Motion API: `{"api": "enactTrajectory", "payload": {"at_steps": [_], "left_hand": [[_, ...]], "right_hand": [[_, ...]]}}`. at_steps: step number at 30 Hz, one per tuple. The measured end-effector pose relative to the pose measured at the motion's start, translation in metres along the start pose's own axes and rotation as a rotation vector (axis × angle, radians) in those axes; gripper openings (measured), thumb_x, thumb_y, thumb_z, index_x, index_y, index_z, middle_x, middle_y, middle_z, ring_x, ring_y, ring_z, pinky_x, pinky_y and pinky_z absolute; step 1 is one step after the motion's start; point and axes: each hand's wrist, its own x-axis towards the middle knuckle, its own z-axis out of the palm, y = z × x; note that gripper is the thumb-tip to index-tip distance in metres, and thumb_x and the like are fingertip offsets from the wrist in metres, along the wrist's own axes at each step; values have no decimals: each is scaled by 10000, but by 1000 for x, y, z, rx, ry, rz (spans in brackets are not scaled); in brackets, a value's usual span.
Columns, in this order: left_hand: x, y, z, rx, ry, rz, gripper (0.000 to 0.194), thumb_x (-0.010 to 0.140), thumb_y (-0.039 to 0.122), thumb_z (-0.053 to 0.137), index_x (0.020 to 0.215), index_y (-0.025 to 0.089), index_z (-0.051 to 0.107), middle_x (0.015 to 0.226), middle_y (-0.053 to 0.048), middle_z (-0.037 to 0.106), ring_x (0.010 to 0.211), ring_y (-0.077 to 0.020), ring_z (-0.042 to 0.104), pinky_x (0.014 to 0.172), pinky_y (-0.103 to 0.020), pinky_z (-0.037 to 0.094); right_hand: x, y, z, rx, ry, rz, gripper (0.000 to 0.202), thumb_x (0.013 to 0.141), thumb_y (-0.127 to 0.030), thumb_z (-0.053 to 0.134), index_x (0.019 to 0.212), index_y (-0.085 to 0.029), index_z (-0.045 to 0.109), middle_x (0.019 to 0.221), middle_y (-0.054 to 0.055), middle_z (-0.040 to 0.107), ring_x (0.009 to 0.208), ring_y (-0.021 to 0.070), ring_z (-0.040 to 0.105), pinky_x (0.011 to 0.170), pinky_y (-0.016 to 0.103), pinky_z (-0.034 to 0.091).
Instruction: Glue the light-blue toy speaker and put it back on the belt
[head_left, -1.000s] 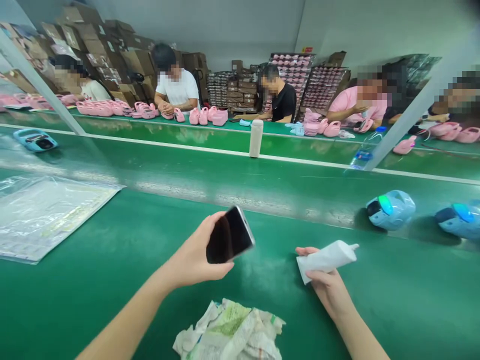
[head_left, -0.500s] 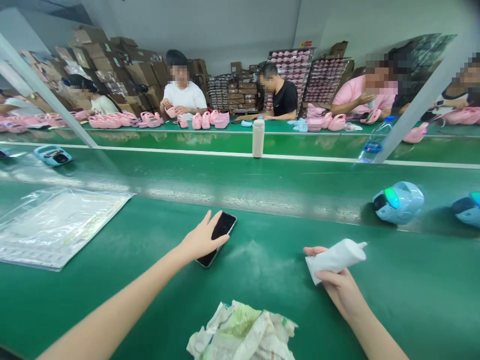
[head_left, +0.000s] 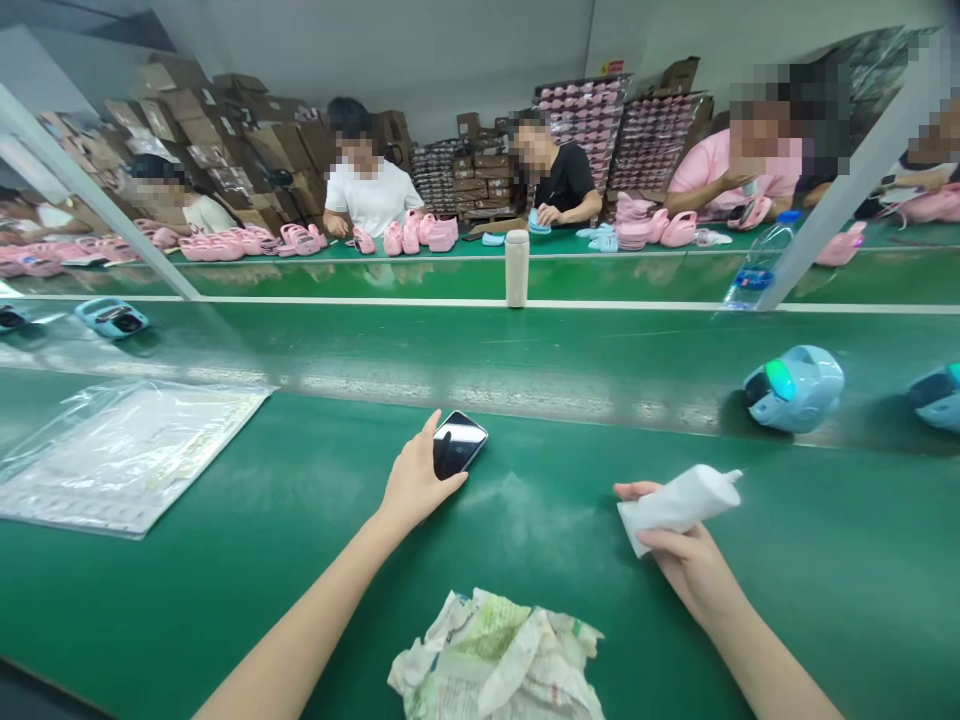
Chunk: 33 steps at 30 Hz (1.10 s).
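Observation:
My left hand grips a dark-screened smartphone, thumb along its near side and a finger at its far left edge. The phone is tilted, with a bright reflection across its screen; its lower end is hidden by the hand. In my right hand is a white squeeze tube with a thin nozzle pointing right, its flat end between thumb and fingers. Between my forearms, close to me, lies a crumpled printed wrapper in white and green.
A plastic sleeve with papers lies at left. Beyond a low ledge are blue devices, a beige flask and a water bottle by a slanted post. Several people work across the bench among pink casings.
My left hand has moved slightly right and the phone has tilted, its screen now catching a reflection. My right hand still holds the tube. A person opposite now holds a blue piece.

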Motion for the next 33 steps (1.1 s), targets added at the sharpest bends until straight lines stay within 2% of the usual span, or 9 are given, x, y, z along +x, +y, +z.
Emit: {"api": "enactTrajectory", "payload": {"at_steps": [2,4,7,13,16,25,28,33], "left_hand": [[-6,2,-2,-23,99,59,893,734,360,620,1398,250,31,1299,-132,454,1195,-290,446,949,-447,410],[-15,9,-6,-53,298,164,948,729,343,648,1394,250,-21,1305,-156,429,1205,-292,434,955,-469,404],[-28,27,-15,-112,594,324,1005,702,303,691,1401,247,-29,1264,-178,447,1143,-295,491,922,-499,428],[-41,56,-30,-191,822,385,1092,627,240,751,1407,268,-14,1229,-173,442,1115,-302,501,865,-502,453],[-41,59,-31,-209,849,380,1123,604,235,766,1412,262,-13,1221,-162,439,1110,-288,497,861,-476,457],[-41,54,-32,-229,795,317,1075,627,218,741,1411,239,7,1229,-189,440,1095,-290,519,851,-490,467],[-42,55,-36,-169,861,333,1110,605,196,750,1418,223,-6,1218,-188,453,1083,-280,519,835,-469,474],[-48,65,-49,-106,990,399,1207,568,157,765,1424,205,-86,1254,-177,422,1026,-210,523,772,-354,498]], "right_hand": [[1,1,-3,-7,3,5,413,514,-194,725,917,-229,637,1075,66,616,1082,310,486,881,397,376],[2,2,-6,-15,3,17,430,508,-202,738,925,-230,637,1093,69,609,1081,309,485,871,390,382],[4,3,-12,-32,3,46,468,462,-196,772,911,-226,642,1102,80,605,1086,322,479,843,386,392],[2,4,-14,-60,18,55,460,510,-229,777,948,-244,636,1150,61,583,1123,293,453,822,341,395],[2,5,-15,-65,26,60,466,496,-238,790,936,-239,637,1142,64,588,1128,288,452,811,323,402],[2,5,-14,-66,8,38,473,522,-242,789,965,-218,625,1146,67,584,1109,265,475,770,266,444],[2,4,-14,-63,10,51,489,510,-248,804,965,-224,626,1134,55,592,1085,241,493,752,228,456],[1,1,-15,-70,52,80,529,451,-261,835,939,-225,636,1129,52,595,1065,232,510,736,189,478]]}}
